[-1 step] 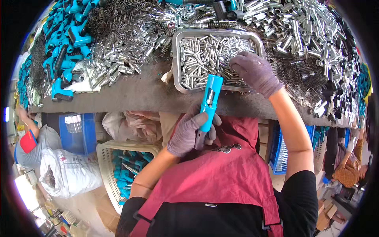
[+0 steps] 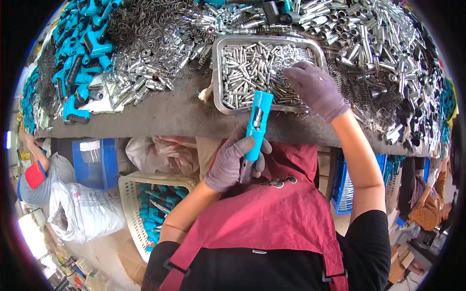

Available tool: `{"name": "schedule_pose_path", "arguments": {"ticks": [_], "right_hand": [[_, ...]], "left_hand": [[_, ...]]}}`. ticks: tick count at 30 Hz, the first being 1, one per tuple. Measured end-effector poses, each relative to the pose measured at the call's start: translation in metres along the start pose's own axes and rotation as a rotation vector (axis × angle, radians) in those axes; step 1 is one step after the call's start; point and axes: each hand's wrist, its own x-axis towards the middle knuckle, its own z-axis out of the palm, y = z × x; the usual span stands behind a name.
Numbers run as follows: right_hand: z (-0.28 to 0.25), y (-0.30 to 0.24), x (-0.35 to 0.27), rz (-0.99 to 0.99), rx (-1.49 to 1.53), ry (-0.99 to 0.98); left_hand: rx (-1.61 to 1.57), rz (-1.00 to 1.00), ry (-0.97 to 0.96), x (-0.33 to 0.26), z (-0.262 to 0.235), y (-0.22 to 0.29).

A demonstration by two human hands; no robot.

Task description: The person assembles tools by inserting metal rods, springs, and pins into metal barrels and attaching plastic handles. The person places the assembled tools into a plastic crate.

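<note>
My left hand (image 2: 228, 164), in a grey-purple glove, is wrapped round a teal tool housing (image 2: 262, 100) held upright in front of my apron. A slot in the housing's side shows a shiny metal part inside, and a dark lower end sticks out below my fingers. Over the right part of a metal tray (image 2: 218, 80) hovers my right hand (image 2: 318, 92), gloved alike, its fingers bent and drawn together. What its fingertips hold, if anything, is hidden. Silver pointed pins (image 2: 242, 72) fill much of the tray, with smaller glinting parts (image 2: 290, 54) at its upper right.
Teal housings (image 2: 97, 44) and coil springs (image 2: 141, 24) are heaped on the bench's left, metal sleeves (image 2: 361, 39) on its right. Below the bench edge stand a cream basket (image 2: 130, 194) of teal tools, a white sack (image 2: 90, 213) and blue crates (image 2: 96, 169). Other people are at both sides.
</note>
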Motion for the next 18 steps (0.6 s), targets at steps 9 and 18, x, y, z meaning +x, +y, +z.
{"name": "schedule_pose_path", "arguments": {"ticks": [9, 18], "right_hand": [[-0.019, -0.068, -0.042, -0.158, 0.358, 0.170], [-0.012, -0.075, -0.094, -0.211, 0.254, -0.033]], "left_hand": [[0.123, -0.128, -0.120, -0.006, 0.006, -0.014], [0.116, -0.141, -0.106, -0.007, -0.003, -0.042]]}}
